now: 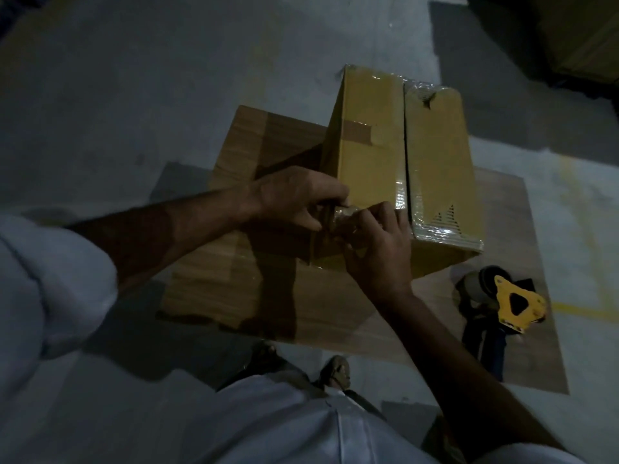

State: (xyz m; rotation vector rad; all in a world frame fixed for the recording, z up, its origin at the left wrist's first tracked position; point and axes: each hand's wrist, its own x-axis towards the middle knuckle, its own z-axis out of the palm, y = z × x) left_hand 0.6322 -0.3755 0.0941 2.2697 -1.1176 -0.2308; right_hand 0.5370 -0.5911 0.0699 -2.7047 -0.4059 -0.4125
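Grey concrete floor fills the dim room, with open space at far left and beyond. On it lie flattened cardboard sheets, stacked loosely and making a slightly uneven base. Over their middle the left hand has its fingers curled and its thumb pinching a twisted end of clear tape at the near left corner of the cardboard box. The right hand meets it from the other side and also grips the tape, fingers curled round it, so the tape is held between both hands against the box corner. This tape end looks light, limp and sticky, likely to cling to itself and to skin; a hold close to the box should keep it taut and flat. The cardboard box stands upright on the sheets, its top seam and near edge glossy with tape. It should be stiff at the corners and softer mid-panel, and its weight cannot be told. Its taped faces are probably slippery, so the bare lower edges would give the better hold. Right of the box, apart from it, a tape dispenser with a yellow plate lies on the sheets, narrowing the room for sliding the box that way. A yellow floor line runs past it.
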